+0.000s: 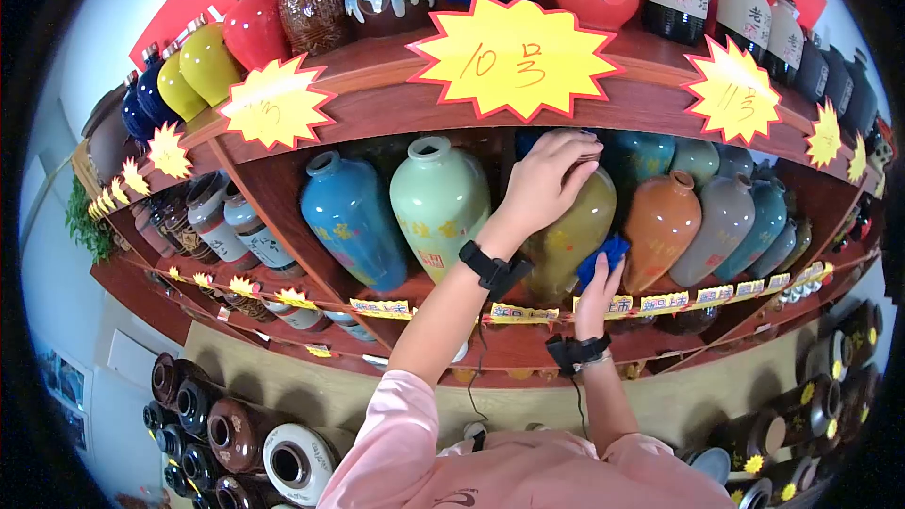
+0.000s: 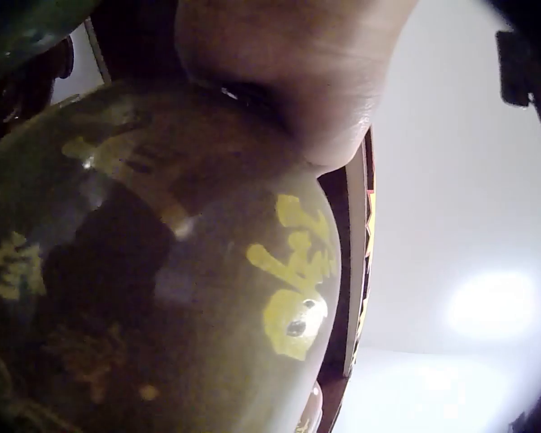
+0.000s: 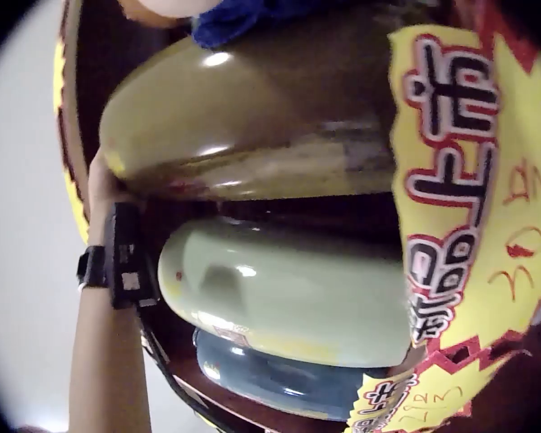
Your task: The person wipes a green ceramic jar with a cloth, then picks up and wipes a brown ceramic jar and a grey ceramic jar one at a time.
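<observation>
An olive-green jar [image 1: 564,236] with yellow characters stands on the middle wooden shelf. My left hand [image 1: 551,170] lies over its top, fingers curled round the neck; in the left wrist view the palm [image 2: 288,72] presses on the jar [image 2: 162,298]. My right hand [image 1: 599,292] holds a blue cloth [image 1: 603,254] against the jar's lower right side. The right wrist view shows the jar [image 3: 252,117] with the cloth [image 3: 243,18] at its edge.
A light green jar [image 1: 438,203] and a blue jar [image 1: 353,217] stand close on the left, an orange-brown jar [image 1: 660,226] close on the right. Yellow starburst tags [image 1: 514,57] hang from the upper shelf edge. More jars [image 1: 292,457] fill the rows above and below.
</observation>
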Available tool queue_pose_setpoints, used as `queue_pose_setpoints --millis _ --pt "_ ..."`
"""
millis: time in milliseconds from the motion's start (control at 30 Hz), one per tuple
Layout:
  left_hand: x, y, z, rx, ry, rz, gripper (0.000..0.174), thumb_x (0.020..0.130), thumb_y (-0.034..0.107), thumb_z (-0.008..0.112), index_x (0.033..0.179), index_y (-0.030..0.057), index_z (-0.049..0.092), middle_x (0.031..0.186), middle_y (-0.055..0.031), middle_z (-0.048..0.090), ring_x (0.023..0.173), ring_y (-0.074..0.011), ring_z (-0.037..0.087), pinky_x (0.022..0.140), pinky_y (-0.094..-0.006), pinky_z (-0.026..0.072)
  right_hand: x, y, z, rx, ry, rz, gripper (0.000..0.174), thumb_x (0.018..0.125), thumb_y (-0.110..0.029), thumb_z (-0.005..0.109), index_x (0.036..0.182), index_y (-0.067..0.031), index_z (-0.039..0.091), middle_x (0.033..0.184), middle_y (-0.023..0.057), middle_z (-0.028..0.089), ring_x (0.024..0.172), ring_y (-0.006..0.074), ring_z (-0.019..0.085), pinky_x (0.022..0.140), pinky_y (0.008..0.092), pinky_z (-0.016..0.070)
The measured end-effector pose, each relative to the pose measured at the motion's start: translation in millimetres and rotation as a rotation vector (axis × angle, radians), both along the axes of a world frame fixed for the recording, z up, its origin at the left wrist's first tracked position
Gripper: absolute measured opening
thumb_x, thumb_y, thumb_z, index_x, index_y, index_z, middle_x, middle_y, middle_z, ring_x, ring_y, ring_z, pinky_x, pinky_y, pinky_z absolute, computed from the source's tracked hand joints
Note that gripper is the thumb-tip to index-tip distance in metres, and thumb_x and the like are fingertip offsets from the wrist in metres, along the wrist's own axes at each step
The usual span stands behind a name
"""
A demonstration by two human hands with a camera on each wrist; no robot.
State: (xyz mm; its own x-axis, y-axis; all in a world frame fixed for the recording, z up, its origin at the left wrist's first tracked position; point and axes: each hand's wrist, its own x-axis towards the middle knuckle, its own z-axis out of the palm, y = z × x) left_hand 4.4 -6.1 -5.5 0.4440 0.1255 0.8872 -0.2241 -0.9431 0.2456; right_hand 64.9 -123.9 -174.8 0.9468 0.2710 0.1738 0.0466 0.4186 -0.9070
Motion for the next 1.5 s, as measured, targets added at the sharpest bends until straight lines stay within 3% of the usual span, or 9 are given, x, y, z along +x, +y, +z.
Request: queue_pose_setpoints --millis 67,200,333,633,800,933,1033,1333,1500 --pt "0 -1 0 -0.017 0.000 -0.010 0.017 0.092 0.013 0.060 0.105 0.0042 0.067 0.112 -0.0113 0.066 0.105 -0.0307 0.061 0.092 -0.0385 0.0483 12 -6 38 0.014 -0.417 0.091 0.059 0.096 -0.017 0.055 0.145 0.0054 0.031 0.150 0.0184 0.036 0.133 0.0263 0.040 0.112 0.0381 0.0281" --pt "0 -2 0 -0.049 -0.007 -0.033 0.021 0.096 0.016 0.053 0.106 0.0027 0.067 0.113 -0.0129 0.066 0.107 -0.0317 0.060 0.094 -0.0395 0.0469 21 -11 112 -0.301 -1.050 -0.023 0.067 0.088 -0.016 0.064 0.143 0.0059 0.032 0.143 0.0256 0.040 0.131 0.0380 0.042 0.111 0.0430 0.0313" --pt "-1 -1 0 -0.072 -0.003 -0.071 0.026 0.098 0.016 0.047 0.108 0.0015 0.066 0.115 -0.0141 0.065 0.109 -0.0329 0.058 0.096 -0.0407 0.0452 26 6 133 -0.389 -1.133 0.001 0.075 0.082 -0.021 0.068 0.142 0.0076 0.032 0.137 0.0303 0.042 0.128 0.0446 0.042 0.109 0.0477 0.0337" --pt "0 -1 -2 -0.054 -0.003 -0.054 0.024 0.097 0.017 0.049 0.108 0.0021 0.066 0.114 -0.0136 0.065 0.108 -0.0323 0.059 0.096 -0.0399 0.0451 35 7 116 -0.243 -1.033 0.045 0.067 0.086 -0.017 0.065 0.142 0.0049 0.034 0.141 0.0236 0.043 0.128 0.0373 0.045 0.108 0.0429 0.0355" --pt "1 -5 -1 -0.037 -0.013 -0.004 0.021 0.096 0.017 0.053 0.106 0.0033 0.065 0.112 -0.0125 0.065 0.108 -0.0316 0.059 0.094 -0.0394 0.0461 18 12 43 0.133 -0.479 0.073 0.058 0.097 -0.015 0.053 0.147 0.0015 0.028 0.150 0.0137 0.035 0.136 0.0242 0.036 0.114 0.0373 0.0248" --pt "3 -5 -1 -0.009 -0.011 0.035 0.019 0.094 0.017 0.058 0.106 0.0039 0.065 0.111 -0.0115 0.066 0.107 -0.0305 0.060 0.093 -0.0387 0.0471 1 15 -39 0.051 -0.007 0.041 0.057 0.102 -0.027 0.045 0.148 0.0013 0.026 0.149 0.0131 0.037 0.135 0.0253 0.036 0.113 0.0352 0.0253" --pt "2 -7 -1 0.012 -0.014 0.058 0.021 0.088 0.015 0.065 0.106 0.0039 0.065 0.110 -0.0108 0.066 0.106 -0.0299 0.060 0.092 -0.0381 0.0479 1 15 -76 0.012 0.131 0.094 0.057 0.103 -0.031 0.043 0.147 0.0017 0.028 0.146 0.0134 0.040 0.132 0.0250 0.039 0.112 0.0343 0.0273" --pt "0 -13 2 0.014 0.038 0.088 0.032 0.085 0.015 0.069 0.114 0.0047 0.061 0.109 -0.0152 0.062 0.109 -0.0355 0.056 0.094 -0.0410 0.0465 9 10 -93 -0.054 0.082 0.125 0.055 0.103 -0.035 0.044 0.144 -0.0003 0.036 0.141 0.0106 0.046 0.125 0.0228 0.043 0.109 0.0339 0.0304" --pt "4 -32 22 -0.046 0.290 0.478 0.041 0.088 0.028 0.066 0.115 -0.0016 0.059 0.104 -0.0244 0.061 0.102 -0.0417 0.060 0.088 -0.0471 0.0495 7 5 -86 -0.056 0.099 0.147 0.055 0.103 -0.034 0.045 0.144 0.0002 0.036 0.140 0.0109 0.046 0.124 0.0227 0.044 0.108 0.0337 0.0314"
